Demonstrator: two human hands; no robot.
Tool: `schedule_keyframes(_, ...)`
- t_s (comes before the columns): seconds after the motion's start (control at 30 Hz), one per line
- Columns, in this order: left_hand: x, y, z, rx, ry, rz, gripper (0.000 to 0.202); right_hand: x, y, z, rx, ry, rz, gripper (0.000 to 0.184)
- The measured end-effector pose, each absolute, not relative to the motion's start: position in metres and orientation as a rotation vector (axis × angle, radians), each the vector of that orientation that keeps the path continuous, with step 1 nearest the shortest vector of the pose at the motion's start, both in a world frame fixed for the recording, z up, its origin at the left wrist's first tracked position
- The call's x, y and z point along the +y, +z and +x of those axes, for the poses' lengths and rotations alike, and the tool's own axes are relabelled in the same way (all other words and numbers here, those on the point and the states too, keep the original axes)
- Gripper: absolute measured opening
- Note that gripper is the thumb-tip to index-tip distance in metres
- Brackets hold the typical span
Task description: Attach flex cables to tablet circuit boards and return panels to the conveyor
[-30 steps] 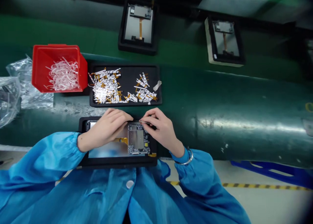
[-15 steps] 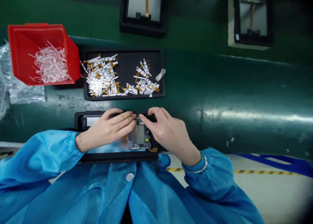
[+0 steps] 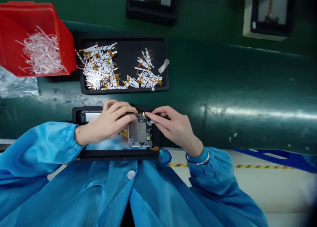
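A tablet-like device (image 3: 92, 116) with a grey-shielded circuit board (image 3: 137, 132) lies in a black tray (image 3: 116, 156) close to my body. My left hand (image 3: 109, 121) stretches over the device, its fingertips resting at the board's upper edge. Beside them, at the upper right corner, my right hand (image 3: 174, 126) pinches with thumb and index finger. A small gold-coloured bit shows at those fingertips; whatever they hold is too small to name. Beyond my hands, a black parts tray (image 3: 128, 60) carries piles of white-and-orange flex strips (image 3: 100, 70).
A red bin (image 3: 66, 50) of thin white strips stands at the left, with clear plastic bags (image 3: 19, 86) by it. Farther back, black trays (image 3: 152, 14) bear similar devices, one at the far right (image 3: 269, 30). A whitish scrap (image 3: 163, 66) lies on the parts tray's right rim.
The view has shifted, so the bench things sit higher in the picture. My right hand's fingers have drawn closer together at the board's corner, where a gold-coloured bit now shows.
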State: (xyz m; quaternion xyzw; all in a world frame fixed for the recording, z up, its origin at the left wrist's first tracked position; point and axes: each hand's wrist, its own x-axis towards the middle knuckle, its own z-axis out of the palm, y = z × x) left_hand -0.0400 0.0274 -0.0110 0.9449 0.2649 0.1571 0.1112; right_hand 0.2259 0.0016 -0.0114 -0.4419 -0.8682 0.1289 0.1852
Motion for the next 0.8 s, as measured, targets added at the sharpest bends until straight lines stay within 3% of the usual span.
schedule_keyframes(0.17, 0.026, -0.01, -0.041, 0.757, 0.445, 2.777, 0.023, -0.005, -0.01, 0.224, -2.469, 0.277, -1.261, 0.033)
schedule_keyframes(0.47, 0.022, 0.0, -0.035, 0.72, 0.374, 2.983, 0.025, -0.003, -0.003, 0.22, -2.474, 0.571, -1.369, 0.032)
schedule_keyframes(0.6, 0.02, 0.002, -0.033, 0.72, 0.367, 3.03, 0.023, 0.003, 0.017, 0.232, -2.099, 0.801, -1.252, 0.022)
schedule_keyframes(0.7, 0.017, 0.001, -0.034, 0.729, 0.347, 3.05, 0.022, 0.01, 0.029, 0.235, -1.765, 0.788, -1.309, 0.014)
schedule_keyframes(0.8, 0.016, -0.003, -0.035, 0.727, 0.331, 3.043, 0.021, 0.019, 0.022, 0.229, -1.51, 0.873, -1.374, 0.026)
